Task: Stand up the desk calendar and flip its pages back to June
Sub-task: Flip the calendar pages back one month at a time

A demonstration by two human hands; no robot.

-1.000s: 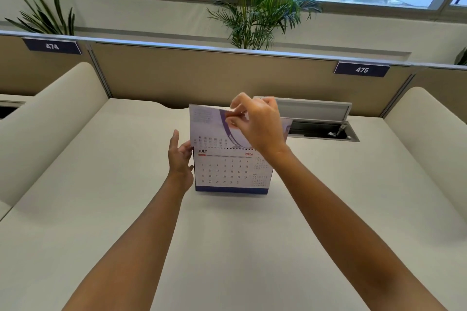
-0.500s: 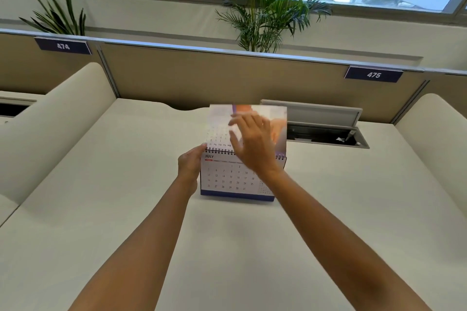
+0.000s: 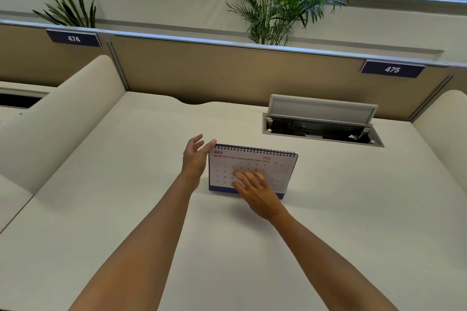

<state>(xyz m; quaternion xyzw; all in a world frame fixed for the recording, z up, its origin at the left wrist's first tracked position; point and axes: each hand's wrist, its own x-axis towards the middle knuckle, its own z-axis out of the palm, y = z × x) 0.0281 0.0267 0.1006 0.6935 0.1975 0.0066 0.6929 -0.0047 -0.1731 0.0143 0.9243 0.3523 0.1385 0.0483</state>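
Observation:
The spiral-bound desk calendar (image 3: 273, 166) stands upright on the white desk (image 3: 126, 197), its front page reading JULY 2026 above a dark blue bottom band. My left hand (image 3: 195, 161) is at the calendar's left edge with fingers spread, the fingertips near the top left corner of the spiral. Lower down, my right hand (image 3: 257, 190) lies in front of the page, fingers apart, fingertips against the date grid. Neither hand grips a page.
An open cable hatch (image 3: 321, 121) with a raised grey lid sits behind and right of the calendar. Beige partition walls with signs 474 (image 3: 73, 38) and 475 (image 3: 392, 69) close the back. Cream curved side dividers (image 3: 58, 118) flank the desk. Plants stand by the window.
The lifted page that my right hand held has gone over the spiral to the back, leaving JULY in full view. My right hand dropped to the front page; my left hand opened.

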